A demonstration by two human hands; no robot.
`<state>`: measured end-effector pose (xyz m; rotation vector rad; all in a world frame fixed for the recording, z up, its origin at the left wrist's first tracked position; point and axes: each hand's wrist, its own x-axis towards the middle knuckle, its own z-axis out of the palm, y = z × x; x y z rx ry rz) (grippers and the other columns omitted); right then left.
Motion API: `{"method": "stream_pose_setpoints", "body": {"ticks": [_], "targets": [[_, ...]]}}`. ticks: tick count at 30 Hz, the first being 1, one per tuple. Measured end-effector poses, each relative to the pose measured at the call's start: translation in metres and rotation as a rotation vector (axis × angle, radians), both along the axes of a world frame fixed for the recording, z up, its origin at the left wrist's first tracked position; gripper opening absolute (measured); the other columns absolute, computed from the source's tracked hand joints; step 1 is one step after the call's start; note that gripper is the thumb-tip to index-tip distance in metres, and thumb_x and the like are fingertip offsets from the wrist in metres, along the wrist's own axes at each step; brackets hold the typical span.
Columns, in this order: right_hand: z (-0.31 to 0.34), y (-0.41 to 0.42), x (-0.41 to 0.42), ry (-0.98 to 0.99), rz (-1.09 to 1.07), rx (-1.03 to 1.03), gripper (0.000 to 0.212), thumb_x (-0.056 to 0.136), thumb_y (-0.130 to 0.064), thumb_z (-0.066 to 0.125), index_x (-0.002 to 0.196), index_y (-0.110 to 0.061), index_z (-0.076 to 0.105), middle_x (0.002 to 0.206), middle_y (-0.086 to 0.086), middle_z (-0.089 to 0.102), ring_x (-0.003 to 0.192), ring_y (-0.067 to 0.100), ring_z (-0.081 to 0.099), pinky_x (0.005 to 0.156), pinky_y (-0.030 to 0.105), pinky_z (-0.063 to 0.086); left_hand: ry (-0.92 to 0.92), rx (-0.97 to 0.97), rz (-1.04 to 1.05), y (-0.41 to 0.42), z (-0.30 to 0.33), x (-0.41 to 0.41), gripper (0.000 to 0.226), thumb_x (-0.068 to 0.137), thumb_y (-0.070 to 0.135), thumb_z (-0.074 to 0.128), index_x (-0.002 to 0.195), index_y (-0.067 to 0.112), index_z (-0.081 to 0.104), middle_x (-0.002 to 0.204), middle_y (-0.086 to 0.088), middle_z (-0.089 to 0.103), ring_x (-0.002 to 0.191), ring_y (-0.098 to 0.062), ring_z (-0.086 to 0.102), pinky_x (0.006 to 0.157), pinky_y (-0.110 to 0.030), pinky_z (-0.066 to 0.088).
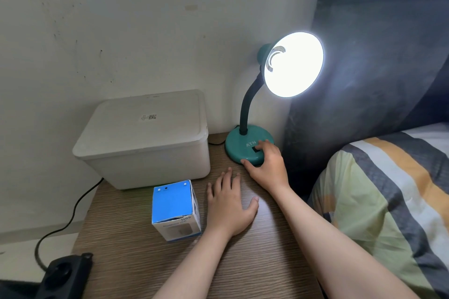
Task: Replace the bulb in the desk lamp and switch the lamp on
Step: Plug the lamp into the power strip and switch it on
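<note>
"ATN" on the teal lamp base [239,147]; box print blurred.

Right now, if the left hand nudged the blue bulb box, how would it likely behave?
The blue bulb box looks like thin cardboard, so probably light and easily crushed. It sits flat on the wooden table, so likely slides rather than rolls. The left hand rests flat beside it.

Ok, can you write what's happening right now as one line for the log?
lamp: lit | right hand: on lamp base at switch | left hand: flat on table, empty | bulb box: beside left hand
</note>
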<state>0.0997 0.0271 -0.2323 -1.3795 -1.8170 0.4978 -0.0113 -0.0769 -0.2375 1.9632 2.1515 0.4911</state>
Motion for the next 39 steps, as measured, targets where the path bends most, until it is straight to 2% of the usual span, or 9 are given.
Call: {"method": "stream_pose_setpoints", "body": {"ticks": [11, 19, 24, 28, 39], "targets": [[0.0005, 0.0007, -0.0002, -0.007, 0.000, 0.012, 0.045, 0.069, -0.032, 0.078, 0.103, -0.010, 0.057, 0.115, 0.007, 0.061, 0.116, 0.021, 0.051, 0.092, 0.021, 0.035, 0.007, -0.007, 0.000, 0.0002, 0.0010, -0.0001, 0.074, 0.081, 0.062, 0.039, 0.142, 0.022, 0.027, 0.156, -0.001, 0.018, 0.143, -0.020, 0.012, 0.116, -0.049, 0.006], [-0.0018, 0.0025, -0.0006, -0.014, 0.010, 0.021, 0.046, 0.068, -0.033, 0.077, 0.104, -0.011, 0.058, 0.115, 0.007, 0.061, 0.117, 0.023, 0.050, 0.096, 0.029, 0.041, 0.009, 0.003, 0.003, 0.0005, -0.0005, -0.0004, 0.074, 0.080, 0.062, 0.039, 0.141, 0.022, 0.028, 0.156, -0.001, 0.019, 0.143, -0.020, 0.013, 0.115, -0.049, 0.007], [-0.0019, 0.0027, -0.0002, -0.019, 0.011, 0.025, 0.046, 0.068, -0.033, 0.077, 0.103, -0.011, 0.058, 0.115, 0.007, 0.061, 0.117, 0.022, 0.050, 0.095, 0.027, 0.040, 0.000, 0.007, 0.001, 0.0006, -0.0008, 0.0002, 0.073, 0.080, 0.062, 0.040, 0.141, 0.022, 0.029, 0.156, -0.001, 0.019, 0.143, -0.021, 0.014, 0.115, -0.050, 0.007], [-0.0020, 0.0028, -0.0005, -0.026, 0.008, 0.029, 0.046, 0.068, -0.034, 0.077, 0.103, -0.011, 0.058, 0.114, 0.007, 0.061, 0.117, 0.023, 0.050, 0.095, 0.030, 0.041, 0.013, 0.001, 0.000, 0.0007, -0.0010, -0.0003, 0.073, 0.081, 0.062, 0.039, 0.141, 0.022, 0.028, 0.156, -0.001, 0.019, 0.143, -0.021, 0.013, 0.115, -0.050, 0.007], [-0.0029, 0.0037, -0.0009, -0.047, -0.004, 0.026, 0.046, 0.068, -0.037, 0.075, 0.104, -0.013, 0.057, 0.112, 0.005, 0.061, 0.113, 0.020, 0.050, 0.089, 0.022, 0.039, 0.015, -0.002, -0.004, 0.0016, -0.0017, -0.0005, 0.073, 0.080, 0.063, 0.038, 0.140, 0.022, 0.029, 0.156, -0.001, 0.018, 0.143, -0.021, 0.013, 0.115, -0.050, 0.006]]}}
